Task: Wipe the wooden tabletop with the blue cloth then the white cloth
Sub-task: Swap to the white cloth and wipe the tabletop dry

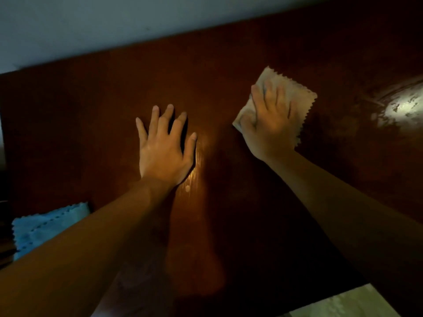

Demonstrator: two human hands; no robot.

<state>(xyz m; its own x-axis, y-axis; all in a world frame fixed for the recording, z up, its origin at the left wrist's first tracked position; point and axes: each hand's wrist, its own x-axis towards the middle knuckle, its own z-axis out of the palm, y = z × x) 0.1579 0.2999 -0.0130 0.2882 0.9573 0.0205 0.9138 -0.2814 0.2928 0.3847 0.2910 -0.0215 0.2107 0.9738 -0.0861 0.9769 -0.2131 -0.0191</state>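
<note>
1. Wooden tabletop (229,72): dark reddish-brown, glossy; a warm patch of reflected light is seen just right of the left hand, a paler glare at the far right edge
2. Left hand (163,147): laid palm-down on the bare tabletop near the centre, fingers straight and spread, nothing grasped
3. Right hand (271,124): placed flat on the white cloth, fingers extended and pressed onto it; whether the thumb is tucked round the cloth edge cannot be told
4. White cloth (288,92): zigzag-edged, lying on the tabletop right of centre, partly covered by the right hand, its far corner and right edge exposed
5. Blue cloth (45,225): zigzag-edged, lying at the near left corner of the tabletop, partly hidden behind the left forearm, untouched by either hand
6. Wall (114,24): pale, seen beyond the far edge of the tabletop
</note>
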